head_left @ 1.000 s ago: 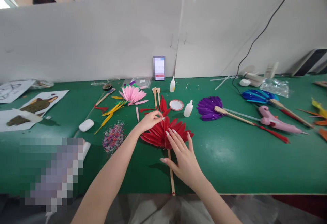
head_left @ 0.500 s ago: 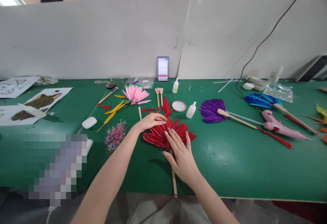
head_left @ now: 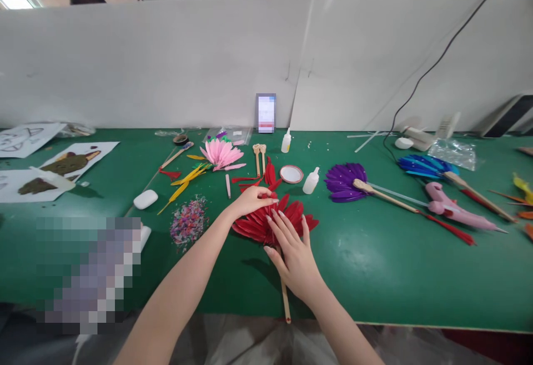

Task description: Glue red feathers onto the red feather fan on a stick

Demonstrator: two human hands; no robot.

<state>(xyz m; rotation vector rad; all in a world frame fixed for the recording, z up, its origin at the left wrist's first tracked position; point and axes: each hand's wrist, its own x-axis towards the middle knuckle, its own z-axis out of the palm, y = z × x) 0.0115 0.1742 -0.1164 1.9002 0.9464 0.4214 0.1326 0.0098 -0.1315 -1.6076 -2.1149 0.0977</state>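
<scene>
A red feather fan [head_left: 253,228] lies on the green table, its wooden handle [head_left: 285,300] pointing toward me. My left hand [head_left: 251,200] is at the fan's far edge, fingers bent and closed on a red feather tip; the exact grip is partly hidden. Flat across the middle of the feathers rests my right hand [head_left: 296,256], its fingers stretched out and the thumb near the handle's top. Just beyond the fan are loose red feathers [head_left: 270,171], a round white lid with a red rim [head_left: 291,174] and a small white squeeze bottle [head_left: 311,181].
To the right lie a purple feather fan [head_left: 346,181], a blue feather fan [head_left: 425,166] and a pink glue gun [head_left: 456,209]. Leftward are pink feathers [head_left: 222,155], yellow feathers [head_left: 183,186], a pile of colourful bits [head_left: 189,221] and a white case [head_left: 145,199]. A phone [head_left: 266,113] leans on the partition.
My left hand's fingers have curled in more at the fan's far edge and shifted slightly toward me. My right hand stays flat on the feathers, almost unmoved.
</scene>
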